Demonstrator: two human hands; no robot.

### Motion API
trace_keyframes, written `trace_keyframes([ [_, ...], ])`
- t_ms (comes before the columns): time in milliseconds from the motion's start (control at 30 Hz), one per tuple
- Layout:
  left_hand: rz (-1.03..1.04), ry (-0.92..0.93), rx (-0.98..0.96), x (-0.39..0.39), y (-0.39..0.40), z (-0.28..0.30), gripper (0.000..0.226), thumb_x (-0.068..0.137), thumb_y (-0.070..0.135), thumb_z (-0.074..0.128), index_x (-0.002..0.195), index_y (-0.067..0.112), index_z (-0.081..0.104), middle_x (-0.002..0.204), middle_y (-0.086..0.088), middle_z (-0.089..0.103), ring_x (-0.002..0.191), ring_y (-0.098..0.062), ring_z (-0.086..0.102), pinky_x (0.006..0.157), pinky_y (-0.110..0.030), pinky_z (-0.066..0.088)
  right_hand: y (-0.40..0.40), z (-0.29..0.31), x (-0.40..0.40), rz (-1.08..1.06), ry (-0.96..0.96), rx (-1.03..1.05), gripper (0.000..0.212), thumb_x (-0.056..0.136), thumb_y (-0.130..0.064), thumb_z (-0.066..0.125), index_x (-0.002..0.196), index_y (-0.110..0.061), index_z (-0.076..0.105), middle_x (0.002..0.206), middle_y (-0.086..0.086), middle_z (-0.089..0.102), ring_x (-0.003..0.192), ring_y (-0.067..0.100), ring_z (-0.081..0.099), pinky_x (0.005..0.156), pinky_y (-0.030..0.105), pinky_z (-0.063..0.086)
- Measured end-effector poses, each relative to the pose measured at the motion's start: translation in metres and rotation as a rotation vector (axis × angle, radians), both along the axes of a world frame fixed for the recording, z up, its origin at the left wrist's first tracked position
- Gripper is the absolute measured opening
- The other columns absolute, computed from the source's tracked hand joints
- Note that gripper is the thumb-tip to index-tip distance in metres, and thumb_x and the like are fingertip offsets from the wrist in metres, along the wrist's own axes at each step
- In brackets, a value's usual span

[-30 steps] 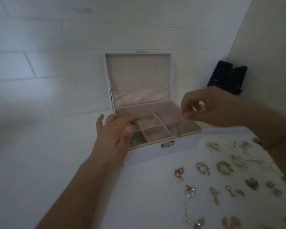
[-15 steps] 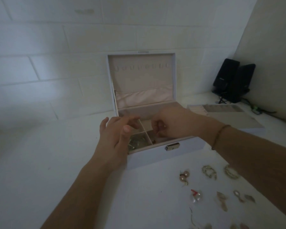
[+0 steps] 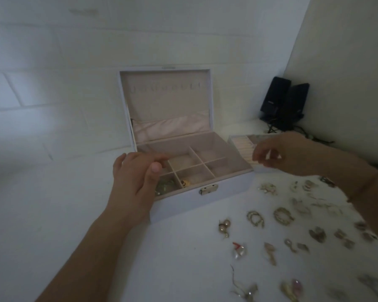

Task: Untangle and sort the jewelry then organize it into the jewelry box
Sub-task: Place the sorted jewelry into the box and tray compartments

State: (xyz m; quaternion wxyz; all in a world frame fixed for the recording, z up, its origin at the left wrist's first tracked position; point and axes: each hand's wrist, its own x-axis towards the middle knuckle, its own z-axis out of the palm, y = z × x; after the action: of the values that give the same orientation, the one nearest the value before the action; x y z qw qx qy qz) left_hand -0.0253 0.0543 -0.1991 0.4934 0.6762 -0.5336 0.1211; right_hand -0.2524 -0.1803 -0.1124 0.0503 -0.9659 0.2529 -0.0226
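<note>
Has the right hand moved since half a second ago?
Yes. The right hand was over the front compartments of the open white jewelry box; now it is past the box's right edge, above the removable tray.

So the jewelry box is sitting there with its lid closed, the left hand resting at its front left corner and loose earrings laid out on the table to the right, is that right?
Not quite: the lid is open. The head view shows the jewelry box with its lid raised upright, compartments exposed. The rest holds: the left hand is at its front left corner, and loose earrings lie on the table to the right.
</note>
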Motion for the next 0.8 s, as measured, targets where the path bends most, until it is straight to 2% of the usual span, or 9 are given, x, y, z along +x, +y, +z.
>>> trace_keyframes([
  [67,0.013,-0.009,-0.028,-0.001,-0.001,-0.001,0.063,0.100,0.061,0.013,0.105,0.029,0.067,0.095,0.012,0.067,0.096,-0.021,0.059,0.096,-0.058,0.035,-0.003,-0.014,-0.017,-0.074,0.113,-0.003,0.029,0.082,-0.027,0.069,0.085,-0.051,0.053,0.096,-0.020,0.062,0.078,-0.001,0.057,0.081,0.027,0.051],
  [133,0.027,0.001,-0.064,-0.001,-0.003,-0.002,0.061,0.101,0.059,0.016,0.101,0.028,0.068,0.095,0.010,0.068,0.096,-0.022,0.061,0.092,-0.058,0.038,0.000,-0.028,-0.029,-0.119,0.144,0.019,0.027,0.085,-0.024,0.068,0.100,-0.043,0.056,0.100,-0.018,0.055,0.081,0.002,0.053,0.084,0.021,0.043],
  [200,0.030,0.024,-0.101,0.000,-0.004,-0.003,0.064,0.101,0.058,0.018,0.098,0.022,0.071,0.095,0.008,0.070,0.096,-0.024,0.063,0.089,-0.060,0.040,-0.001,-0.041,-0.033,-0.124,0.140,0.081,0.033,0.087,-0.018,0.066,0.115,-0.032,0.059,0.108,-0.012,0.052,0.081,0.002,0.048,0.085,0.020,0.039],
  [267,0.029,0.031,-0.127,0.000,-0.005,-0.003,0.063,0.101,0.057,0.020,0.097,0.021,0.071,0.095,0.007,0.071,0.095,-0.025,0.064,0.086,-0.061,0.042,-0.004,-0.050,-0.034,-0.091,0.129,0.126,0.039,0.086,-0.015,0.067,0.121,-0.030,0.058,0.112,-0.012,0.052,0.077,-0.004,0.047,0.083,0.019,0.039],
  [433,0.018,0.019,-0.154,-0.001,-0.003,-0.003,0.052,0.102,0.056,0.021,0.095,0.029,0.065,0.090,0.008,0.069,0.090,-0.025,0.064,0.084,-0.061,0.043,-0.005,-0.056,-0.032,-0.070,0.108,0.130,0.035,0.083,-0.013,0.070,0.113,-0.030,0.064,0.105,-0.011,0.056,0.076,-0.002,0.049,0.074,0.017,0.038],
  [567,0.033,0.031,-0.136,-0.001,-0.004,-0.005,0.054,0.101,0.058,0.020,0.096,0.030,0.066,0.091,0.010,0.068,0.091,-0.023,0.062,0.085,-0.062,0.042,-0.006,-0.056,-0.033,-0.051,0.096,0.110,0.027,0.082,-0.013,0.071,0.103,-0.030,0.067,0.089,-0.018,0.054,0.074,-0.004,0.049,0.065,0.006,0.034],
  [633,0.030,0.039,-0.133,0.000,-0.005,-0.007,0.054,0.101,0.058,0.020,0.095,0.030,0.066,0.091,0.010,0.068,0.091,-0.024,0.062,0.085,-0.062,0.042,-0.005,-0.056,-0.033,-0.047,0.086,0.087,0.022,0.083,-0.014,0.070,0.101,-0.026,0.069,0.087,-0.019,0.055,0.074,-0.005,0.050,0.065,0.004,0.035],
  [733,0.024,0.044,-0.128,-0.001,-0.006,-0.006,0.054,0.101,0.057,0.020,0.095,0.029,0.066,0.090,0.010,0.068,0.090,-0.024,0.062,0.085,-0.061,0.043,-0.005,-0.058,-0.031,-0.064,0.083,0.068,0.016,0.083,-0.016,0.070,0.097,-0.024,0.069,0.094,-0.008,0.065,0.083,0.006,0.057,0.076,0.016,0.045],
  [800,0.022,0.045,-0.123,-0.001,-0.006,-0.006,0.057,0.101,0.058,0.020,0.095,0.027,0.068,0.089,0.009,0.069,0.090,-0.024,0.062,0.085,-0.061,0.043,-0.005,-0.057,-0.031,-0.066,0.080,0.075,0.017,0.082,-0.013,0.070,0.088,-0.028,0.065,0.092,-0.006,0.066,0.083,0.010,0.059,0.075,0.019,0.045],
])
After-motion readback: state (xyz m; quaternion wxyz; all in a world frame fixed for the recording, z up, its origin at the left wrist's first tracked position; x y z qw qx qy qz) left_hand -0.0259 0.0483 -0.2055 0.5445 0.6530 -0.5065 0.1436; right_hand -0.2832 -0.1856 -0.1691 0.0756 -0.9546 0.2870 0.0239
